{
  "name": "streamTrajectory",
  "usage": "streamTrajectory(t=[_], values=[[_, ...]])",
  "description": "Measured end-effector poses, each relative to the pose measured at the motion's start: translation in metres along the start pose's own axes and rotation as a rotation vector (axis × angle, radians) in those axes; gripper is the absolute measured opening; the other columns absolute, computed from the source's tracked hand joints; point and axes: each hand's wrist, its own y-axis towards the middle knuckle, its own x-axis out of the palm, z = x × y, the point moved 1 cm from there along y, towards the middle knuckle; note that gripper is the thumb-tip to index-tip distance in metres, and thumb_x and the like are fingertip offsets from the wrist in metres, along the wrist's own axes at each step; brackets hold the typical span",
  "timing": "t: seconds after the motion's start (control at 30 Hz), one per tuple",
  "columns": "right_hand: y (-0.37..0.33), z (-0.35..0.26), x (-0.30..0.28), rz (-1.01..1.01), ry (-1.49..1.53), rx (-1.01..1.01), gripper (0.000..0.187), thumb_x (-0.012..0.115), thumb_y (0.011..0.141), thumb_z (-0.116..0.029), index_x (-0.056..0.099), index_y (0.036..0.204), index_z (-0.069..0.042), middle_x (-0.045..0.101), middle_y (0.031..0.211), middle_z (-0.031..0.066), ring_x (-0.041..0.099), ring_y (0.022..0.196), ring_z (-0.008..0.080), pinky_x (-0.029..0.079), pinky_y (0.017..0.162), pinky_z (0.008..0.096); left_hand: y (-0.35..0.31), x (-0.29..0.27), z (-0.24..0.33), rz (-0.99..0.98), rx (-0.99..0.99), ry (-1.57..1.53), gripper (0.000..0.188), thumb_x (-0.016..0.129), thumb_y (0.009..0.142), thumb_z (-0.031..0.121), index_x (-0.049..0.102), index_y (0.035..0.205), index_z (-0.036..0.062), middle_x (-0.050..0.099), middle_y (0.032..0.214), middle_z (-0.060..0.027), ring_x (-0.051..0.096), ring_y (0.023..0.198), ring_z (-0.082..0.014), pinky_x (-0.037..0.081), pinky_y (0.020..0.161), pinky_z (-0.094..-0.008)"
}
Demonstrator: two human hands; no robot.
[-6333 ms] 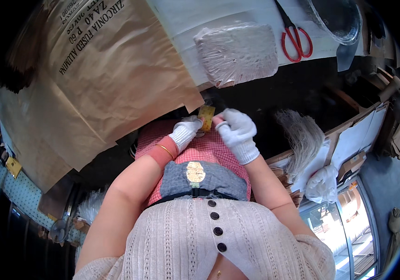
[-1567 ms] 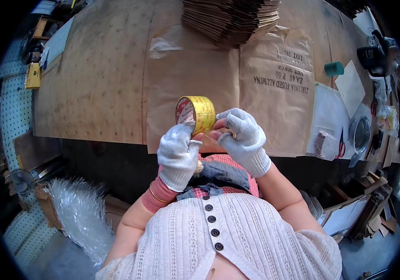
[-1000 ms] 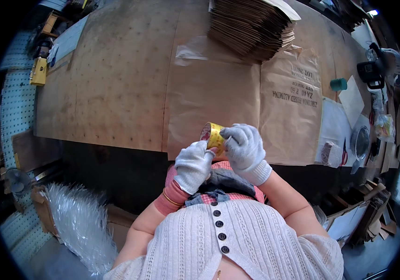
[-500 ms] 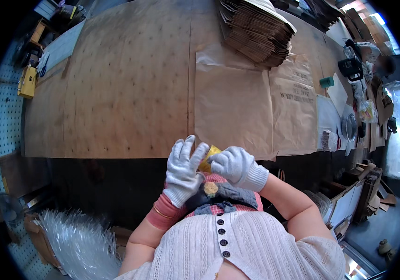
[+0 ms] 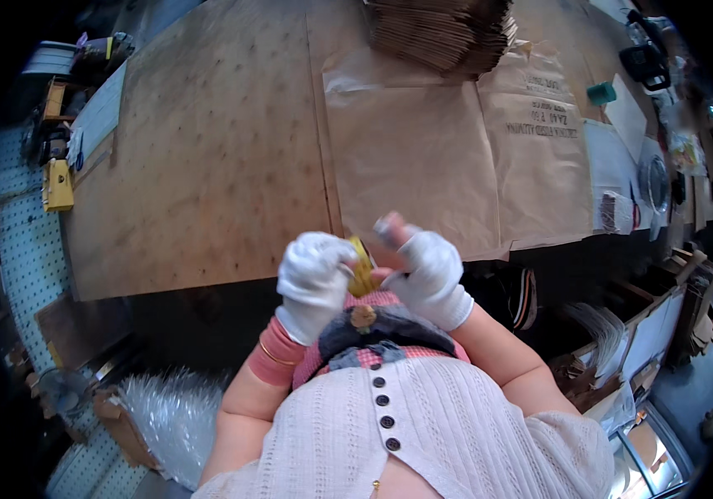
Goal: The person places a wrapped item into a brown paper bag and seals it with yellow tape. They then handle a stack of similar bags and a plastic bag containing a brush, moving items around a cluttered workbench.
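Note:
Both hands wear white gloves and are held in front of my waist, at the near edge of the table. My left hand is closed, its fingertips on a small yellow roll that looks like tape. To the right of the roll, my right hand has its thumb and forefinger apart, with bare skin showing at their ends and something grey round the forefinger's tip. The other fingers are curled and slightly blurred. Below the hands I see a checked pink cloth and a dark apron band.
A wooden table spreads ahead, with brown paper sheets on its right half. A stack of folded brown paper lies at the back. At right are a green cup-like thing and a tape ring; clear plastic strips stand at lower left.
My right hand has come off the yellow roll and its thumb and forefinger have spread. My left fingers, spread before, have closed on the roll. The view has shifted and turned slightly.

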Motion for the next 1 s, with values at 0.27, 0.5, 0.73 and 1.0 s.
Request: streamTrajectory(t=[0.27, 0.5, 0.73, 1.0], values=[[0.024, 0.060, 0.038, 0.012, 0.422, -0.052, 0.044, 0.083, 0.064, -0.015, 0.066, 0.102, -0.002, 0.068, 0.104, 0.0133, 0.063, 0.103, 0.0366, 0.051, 0.092, 0.0424, 0.078, -0.005, -0.015, -0.145, -0.284, -0.265, 0.005, 0.064, 0.087, -0.002, 0.065, 0.092, -0.0016, 0.065, 0.089, -0.0075, 0.062, 0.082, -0.0149, 0.051, 0.076, -0.0271], [0.050, 0.073, 0.060, -0.144, 0.442, 0.326, 0.029, 0.073, 0.078, -0.027, 0.065, 0.094, -0.005, 0.065, 0.088, 0.0172, 0.063, 0.089, 0.0371, 0.051, 0.077, 0.0438, 0.133, 0.005, -0.097, -0.361, -0.286, -0.093, 0.005, 0.066, 0.087, 0.004, 0.068, 0.089, -0.0003, 0.066, 0.089, -0.0070, 0.060, 0.079, -0.0162, 0.049, 0.074, -0.0280], [0.147, 0.079, 0.088, -0.131, 0.446, 0.834, 0.039, 0.068, 0.086, -0.028, 0.063, 0.113, 0.001, 0.069, 0.095, 0.0183, 0.065, 0.087, 0.0289, 0.049, 0.080, 0.0340, 0.251, 0.026, -0.214, -0.486, -0.275, -0.135, 0.011, 0.070, 0.083, 0.011, 0.071, 0.085, 0.0003, 0.068, 0.077, -0.0105, 0.062, 0.073, -0.0143, 0.049, 0.068, -0.0287], [0.184, 0.112, 0.126, 0.039, 0.635, 0.953, 0.045, 0.069, 0.087, -0.030, 0.061, 0.116, 0.004, 0.069, 0.099, 0.0133, 0.062, 0.091, 0.0193, 0.048, 0.082, 0.0308, 0.382, 0.042, -0.301, -0.567, -0.229, 0.026, 0.016, 0.072, 0.085, 0.019, 0.073, 0.092, 0.0043, 0.072, 0.086, -0.0060, 0.064, 0.079, -0.0139, 0.050, 0.075, -0.0292]])
